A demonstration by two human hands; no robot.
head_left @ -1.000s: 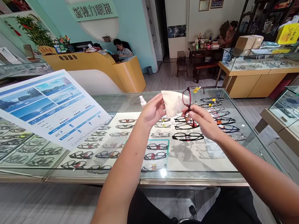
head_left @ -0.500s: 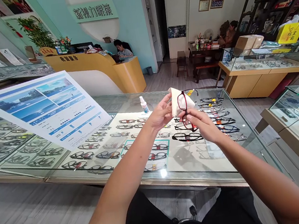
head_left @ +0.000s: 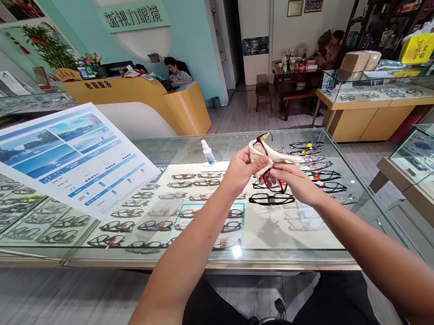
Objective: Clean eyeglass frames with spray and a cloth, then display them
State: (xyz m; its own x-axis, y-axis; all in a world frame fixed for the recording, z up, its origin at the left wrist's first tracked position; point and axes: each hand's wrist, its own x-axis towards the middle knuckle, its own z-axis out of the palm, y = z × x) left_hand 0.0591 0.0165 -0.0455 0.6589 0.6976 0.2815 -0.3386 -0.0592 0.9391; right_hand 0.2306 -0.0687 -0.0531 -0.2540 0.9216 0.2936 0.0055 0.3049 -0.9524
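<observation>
1. The long glass display counter fills the middle of the view. Rows of glasses lie inside it, under the glass top.
2. The big white paper poster with blue pictures stands tilted on the counter, at 9 o'clock from the hands.
3. The left hand is up above the counter, just past the middle of the view at 1 o'clock. Its fingers are curled in and pinch the soft cream cloth.
4. The right hand is at 3 o'clock from the left hand and very close to it. Its fingers are bent tight around the dark red plastic glasses.
5. The soft cream cloth is bunched up between the two hands. It is wrapped over the top part of the dark red plastic glasses and touches them.
6. The dark red plastic glasses stand on end in the air above the counter, with one lens showing below the cloth.
7. The thick black glasses lie in the counter at 6 o'clock, right under the hands.
8. The small white spray bottle with a blue label stands upright on the glass at 10 o'clock from the left hand, near it but not touching.
</observation>
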